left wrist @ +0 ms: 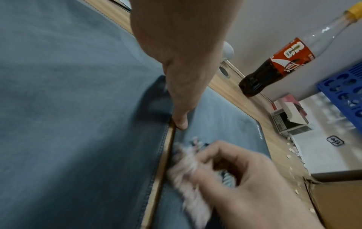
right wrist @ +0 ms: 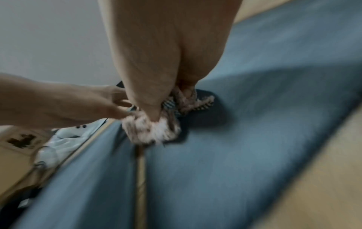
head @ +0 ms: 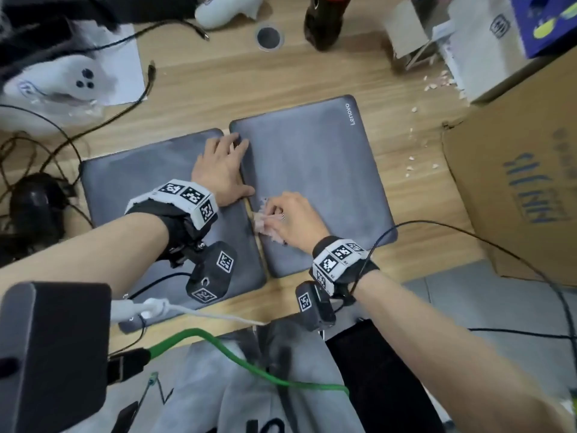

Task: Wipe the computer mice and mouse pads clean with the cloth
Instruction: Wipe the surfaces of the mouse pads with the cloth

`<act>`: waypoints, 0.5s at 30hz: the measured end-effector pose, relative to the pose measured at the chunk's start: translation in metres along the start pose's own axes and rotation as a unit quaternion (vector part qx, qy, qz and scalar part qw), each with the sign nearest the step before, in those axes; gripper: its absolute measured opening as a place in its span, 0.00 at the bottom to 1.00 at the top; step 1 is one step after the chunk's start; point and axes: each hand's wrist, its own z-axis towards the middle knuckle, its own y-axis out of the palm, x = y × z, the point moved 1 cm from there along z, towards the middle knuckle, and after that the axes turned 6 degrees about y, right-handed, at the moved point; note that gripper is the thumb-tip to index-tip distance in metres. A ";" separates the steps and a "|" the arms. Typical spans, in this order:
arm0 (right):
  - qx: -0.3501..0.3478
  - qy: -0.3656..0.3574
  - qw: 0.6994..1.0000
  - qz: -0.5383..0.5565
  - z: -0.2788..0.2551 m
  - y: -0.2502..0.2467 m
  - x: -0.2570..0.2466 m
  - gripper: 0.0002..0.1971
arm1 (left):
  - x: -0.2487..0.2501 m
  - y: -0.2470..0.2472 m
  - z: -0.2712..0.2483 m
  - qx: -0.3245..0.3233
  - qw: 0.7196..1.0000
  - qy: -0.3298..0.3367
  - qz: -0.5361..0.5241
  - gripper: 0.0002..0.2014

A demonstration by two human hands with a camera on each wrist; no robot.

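Note:
Two grey mouse pads lie side by side on the wooden desk: the left pad (head: 131, 182) and the right pad (head: 315, 170), which has Lenovo printed on it. My left hand (head: 223, 165) lies flat with straight fingers on the left pad's right edge, thumb tip (left wrist: 181, 122) at the gap between the pads. My right hand (head: 290, 218) grips a bunched pale fluffy cloth (head: 262, 218) (right wrist: 150, 130) and presses it on the right pad's left edge. A black mouse (head: 32, 203) sits at the far left of the desk.
A cola bottle (head: 327, 20) stands at the back. Cardboard boxes (head: 515, 182) crowd the right side, with pale crumbs (head: 415, 157) scattered beside them. White controllers (head: 62, 79) and black cables (head: 62, 142) lie at the left. A cable (head: 468, 229) runs from my right wrist.

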 end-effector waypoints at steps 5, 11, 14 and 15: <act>0.153 0.107 0.982 0.027 0.052 -0.058 0.014 0.06 | -0.011 0.004 -0.001 -0.017 0.999 -0.011 -0.041 0.47; 0.184 0.171 0.968 -0.001 0.106 -0.071 -0.003 0.07 | -0.012 0.005 -0.003 0.023 0.997 -0.021 -0.077 0.48; 0.157 0.116 0.981 -0.010 0.129 -0.048 -0.045 0.05 | -0.011 0.004 -0.002 0.034 0.995 -0.019 -0.094 0.46; 0.148 0.101 0.984 -0.010 0.135 -0.042 -0.053 0.05 | -0.010 0.004 -0.002 0.038 0.994 -0.016 -0.098 0.44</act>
